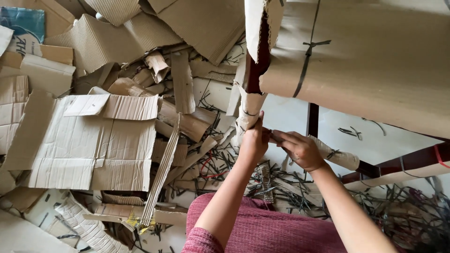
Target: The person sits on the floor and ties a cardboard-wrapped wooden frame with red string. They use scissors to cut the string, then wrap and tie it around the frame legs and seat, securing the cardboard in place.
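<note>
While both hands are working at the cardboard-wrapped furniture leg (pixel 247 110), its long axis running near upright and tilting slightly right toward the top, left hand (pixel 254 140) is gripping its lower end, right hand (pixel 300 149) just beside pinching a dark plastic strap (pixel 276 137), corrugated scraps (pixel 108 140) lying leftward.

The wrapping (pixel 370 61) on the large furniture piece is matt brown cardboard, slightly fuzzy, bound by thin dark plastic straps (pixel 305 56). Where it is torn, glossy dark red-brown wood (pixel 257 70) shows. The leg (pixel 248 110) that both hands (pixel 276 145) grip wears creased, pale paper-like cardboard. Scraps (pixel 89 140) on the floor are dull corrugated board with ribbed faces. The person's garment (pixel 272 229) is maroon cloth, finely textured.
</note>
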